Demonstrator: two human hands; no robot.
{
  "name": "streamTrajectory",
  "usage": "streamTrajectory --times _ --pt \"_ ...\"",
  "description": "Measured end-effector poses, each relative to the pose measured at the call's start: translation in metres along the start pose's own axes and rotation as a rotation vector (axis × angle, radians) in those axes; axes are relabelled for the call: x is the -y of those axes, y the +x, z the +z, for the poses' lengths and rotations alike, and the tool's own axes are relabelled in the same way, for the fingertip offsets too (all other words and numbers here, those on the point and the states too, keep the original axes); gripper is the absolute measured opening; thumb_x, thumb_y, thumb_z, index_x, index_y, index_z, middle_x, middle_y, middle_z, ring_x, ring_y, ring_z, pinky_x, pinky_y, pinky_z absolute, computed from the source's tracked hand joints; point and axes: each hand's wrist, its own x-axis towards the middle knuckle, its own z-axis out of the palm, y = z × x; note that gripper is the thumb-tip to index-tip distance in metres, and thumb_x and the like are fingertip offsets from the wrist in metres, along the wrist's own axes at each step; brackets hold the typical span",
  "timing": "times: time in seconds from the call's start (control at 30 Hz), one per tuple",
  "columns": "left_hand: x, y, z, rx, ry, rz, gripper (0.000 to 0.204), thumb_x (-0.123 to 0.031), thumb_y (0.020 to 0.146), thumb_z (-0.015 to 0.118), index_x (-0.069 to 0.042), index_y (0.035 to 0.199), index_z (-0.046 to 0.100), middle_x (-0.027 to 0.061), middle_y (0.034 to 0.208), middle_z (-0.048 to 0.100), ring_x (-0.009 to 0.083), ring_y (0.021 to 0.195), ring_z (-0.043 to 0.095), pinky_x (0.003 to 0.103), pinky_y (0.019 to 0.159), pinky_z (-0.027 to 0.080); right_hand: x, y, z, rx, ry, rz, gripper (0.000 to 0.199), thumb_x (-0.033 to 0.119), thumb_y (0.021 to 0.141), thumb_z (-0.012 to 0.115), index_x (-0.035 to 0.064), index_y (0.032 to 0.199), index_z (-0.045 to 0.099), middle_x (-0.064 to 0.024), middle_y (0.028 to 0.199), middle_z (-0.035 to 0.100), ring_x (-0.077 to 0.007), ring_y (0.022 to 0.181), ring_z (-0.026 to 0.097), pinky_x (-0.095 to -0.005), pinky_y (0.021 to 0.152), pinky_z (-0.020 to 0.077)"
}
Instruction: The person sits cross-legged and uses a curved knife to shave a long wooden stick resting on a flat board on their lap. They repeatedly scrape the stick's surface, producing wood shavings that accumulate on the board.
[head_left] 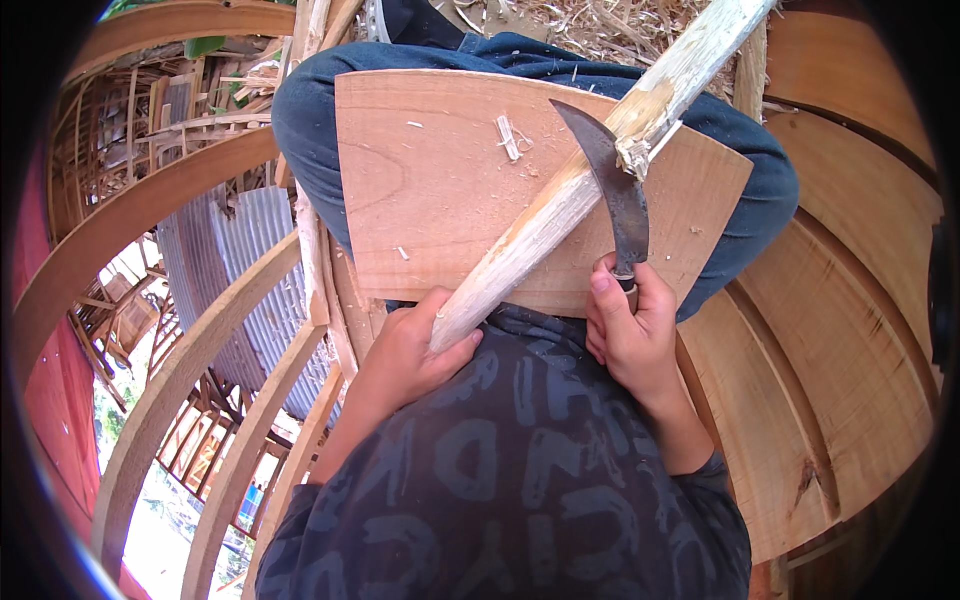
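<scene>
A long pale wooden pole (545, 228) runs slantwise from near my belly up to the far right, across a flat wooden board (420, 200) on my crossed legs. My left hand (425, 345) is wrapped round the pole's near end. In my right hand (630, 325) is the handle of a sickle (625, 205), its dark curved blade pointing away and bending left at the tip. The blade lies across the pole, against a tuft of curled shavings (632, 155) on its surface. Most of the handle is hidden in my fist.
Loose wood chips (510, 138) lie on the board, and a heap of shavings (650, 30) covers the ground beyond my knees. Wide curved planks (820, 300) rise on the right. Curved wooden ribs (190, 350) stand at the left, with corrugated metal sheets (245, 270) beyond them.
</scene>
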Motion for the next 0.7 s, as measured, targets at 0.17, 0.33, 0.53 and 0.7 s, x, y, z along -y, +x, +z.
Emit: streamTrajectory --times 0.17,0.33,0.53,0.7 --pt "0.0 0.0 -0.001 0.012 -0.003 0.011 0.03 -0.018 0.081 0.068 0.0 0.102 0.056 0.0228 0.08 0.065 0.0374 0.078 0.066 0.037 0.067 0.05 -0.018 0.019 -0.004 -0.221 -0.653 -0.579 0.013 0.006 0.088 0.062 0.0001 0.083 0.052 0.0005 0.054 0.044 -0.0059 0.046 0.04 -0.0239 0.044 0.0312" --pt "0.0 -0.001 -0.002 0.018 0.014 -0.01 0.031 -0.018 0.08 0.068 0.001 0.102 0.055 0.0231 0.08 0.065 0.0378 0.077 0.066 0.038 0.067 0.05 0.001 0.005 -0.008 -0.006 -0.422 -0.296 0.015 0.006 0.084 0.066 0.0015 0.085 0.052 -0.0014 0.055 0.044 -0.0063 0.046 0.042 -0.0234 0.045 0.0318" --pt "0.003 0.0 0.001 -0.04 -0.006 0.069 0.03 -0.018 0.08 0.068 0.001 0.101 0.055 0.0232 0.079 0.065 0.0379 0.077 0.065 0.038 0.066 0.05 0.01 0.003 -0.014 0.543 -0.398 0.041 0.016 0.009 0.087 0.063 -0.0017 0.096 0.055 -0.0002 0.061 0.052 -0.0048 0.048 0.044 -0.0233 0.045 0.0338" --pt "0.001 0.0 -0.001 0.002 0.009 0.003 0.03 -0.018 0.08 0.068 0.0 0.101 0.056 0.0227 0.079 0.065 0.0375 0.076 0.066 0.038 0.065 0.05 0.031 0.002 -0.018 0.056 -0.081 0.063 0.017 0.008 0.089 0.061 -0.001 0.103 0.059 -0.0001 0.068 0.056 -0.0075 0.055 0.052 -0.0224 0.053 0.0396"
